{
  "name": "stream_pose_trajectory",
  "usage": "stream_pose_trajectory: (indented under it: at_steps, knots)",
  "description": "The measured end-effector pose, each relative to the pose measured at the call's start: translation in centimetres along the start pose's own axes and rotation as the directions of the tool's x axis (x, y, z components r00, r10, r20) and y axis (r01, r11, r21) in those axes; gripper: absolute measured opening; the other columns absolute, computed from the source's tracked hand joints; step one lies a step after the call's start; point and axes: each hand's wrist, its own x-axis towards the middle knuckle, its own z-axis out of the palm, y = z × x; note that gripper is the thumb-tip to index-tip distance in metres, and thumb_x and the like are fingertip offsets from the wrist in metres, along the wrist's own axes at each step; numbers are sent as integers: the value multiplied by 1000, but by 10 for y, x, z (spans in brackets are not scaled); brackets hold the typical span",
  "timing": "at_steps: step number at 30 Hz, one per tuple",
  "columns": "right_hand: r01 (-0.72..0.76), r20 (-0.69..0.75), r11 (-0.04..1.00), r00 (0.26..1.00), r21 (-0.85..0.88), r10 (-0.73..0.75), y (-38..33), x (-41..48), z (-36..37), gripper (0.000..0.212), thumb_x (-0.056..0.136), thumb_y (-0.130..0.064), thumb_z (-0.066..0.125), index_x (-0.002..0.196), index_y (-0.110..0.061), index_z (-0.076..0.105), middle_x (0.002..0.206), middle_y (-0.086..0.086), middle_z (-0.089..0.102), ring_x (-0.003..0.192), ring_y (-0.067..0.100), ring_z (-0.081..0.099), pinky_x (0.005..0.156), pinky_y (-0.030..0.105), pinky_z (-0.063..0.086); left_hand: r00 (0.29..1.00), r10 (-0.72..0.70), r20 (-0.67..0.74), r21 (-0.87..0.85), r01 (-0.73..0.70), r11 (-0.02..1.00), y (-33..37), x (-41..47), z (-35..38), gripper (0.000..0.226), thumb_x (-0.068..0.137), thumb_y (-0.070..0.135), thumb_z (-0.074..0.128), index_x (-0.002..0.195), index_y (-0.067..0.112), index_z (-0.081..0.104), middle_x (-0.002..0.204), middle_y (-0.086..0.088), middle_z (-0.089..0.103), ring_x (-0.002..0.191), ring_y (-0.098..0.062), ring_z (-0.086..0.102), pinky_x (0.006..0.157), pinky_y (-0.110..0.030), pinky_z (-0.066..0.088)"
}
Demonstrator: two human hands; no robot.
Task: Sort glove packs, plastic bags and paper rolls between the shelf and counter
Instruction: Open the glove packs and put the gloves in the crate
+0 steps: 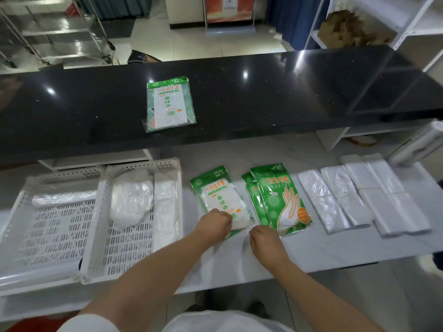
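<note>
Black counter, white shelf below (tiled floor beyond)

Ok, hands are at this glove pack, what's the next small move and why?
Probably lift the glove pack from the white shelf onto the black counter beside the other pack; the left hand holds its near edge, the right hand at its corner.

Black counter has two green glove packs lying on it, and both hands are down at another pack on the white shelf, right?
Not quite. The head view shows only one green glove pack on the black counter, not two. The rest is right: the left hand and right hand are down at a second pack on the white shelf.
</note>
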Motion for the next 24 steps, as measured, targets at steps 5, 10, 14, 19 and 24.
stream_pose_trajectory:
  at_steps: [5, 10, 14, 19, 24]
  knots:
    - [-228, 27, 889, 971, 397, 236, -13, 5, -3, 23, 89, -6, 56, 66, -11, 57, 66, 2, 57, 62, 18, 51, 56, 33, 34, 998, -62, -17, -110, 60, 992, 0, 14, -5, 33, 104, 30, 39, 94, 12, 65, 97, -11, 70, 91, -32, 63, 76, -38, 50]
    - [-597, 307, 423, 758, 682, 575, -25, 20, -4, 16, 84, -16, 62, 75, -11, 76, 72, 5, 73, 73, 24, 66, 70, 35, 52, 998, -66, -25, -111, 63, 992, 0, 19, -3, 33, 104, 33, 40, 96, 15, 66, 99, -10, 71, 92, -32, 64, 76, -38, 49]
    - [-639, 487, 1, 588, 769, 646, -34, 34, 9, 18, 74, -19, 70, 60, -7, 73, 65, 12, 73, 66, 32, 68, 72, 47, 58, 997, -55, -45, -129, 49, 990, -2, 19, -3, 32, 103, 33, 41, 93, 15, 66, 97, -7, 71, 91, -29, 64, 76, -36, 49]
    - [-571, 608, -312, 453, 760, 652, -51, 47, 7, 24, 83, -1, 71, 61, -5, 62, 58, 13, 58, 46, 19, 44, 48, 28, 36, 998, -36, -58, -165, 26, 986, -3, 16, -3, 33, 103, 32, 41, 93, 14, 66, 97, -7, 70, 89, -28, 63, 77, -37, 50]
    - [-590, 643, -337, 442, 734, 625, -60, 55, 12, 29, 85, -2, 67, 58, -6, 59, 47, 10, 54, 41, 19, 43, 45, 29, 32, 999, 9, -52, -195, -19, 981, -5, 19, 0, 30, 103, 28, 43, 90, 11, 64, 95, -8, 68, 91, -27, 61, 73, -36, 47]
